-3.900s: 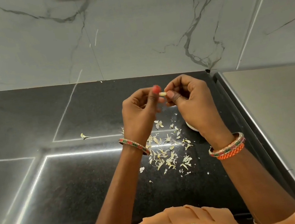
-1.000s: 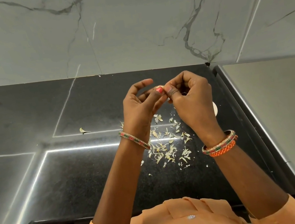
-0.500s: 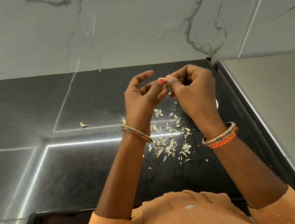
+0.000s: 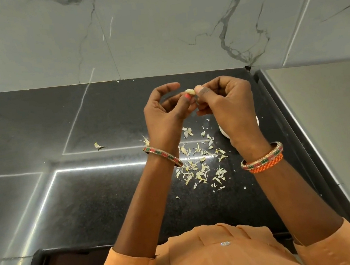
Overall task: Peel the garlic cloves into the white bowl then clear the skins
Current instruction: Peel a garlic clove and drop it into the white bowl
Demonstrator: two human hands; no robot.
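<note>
A small pale garlic clove is pinched between the fingertips of both hands, held above the black counter. My left hand grips it from the left with thumb and fingers curled. From the right, my right hand pinches it with the thumb on top. Under my right hand only slivers of the white bowl show; its contents are hidden. Several loose garlic skins lie scattered on the counter below and between my wrists.
The black granite counter meets a grey marble wall at the back. A single stray skin lies off to the left. A steel surface borders the counter on the right. My orange sleeves fill the bottom.
Both hands stay together on the clove at about the same height; the fingers have shifted slightly and the clove's tip now shows more clearly. The camera has tilted a little.
</note>
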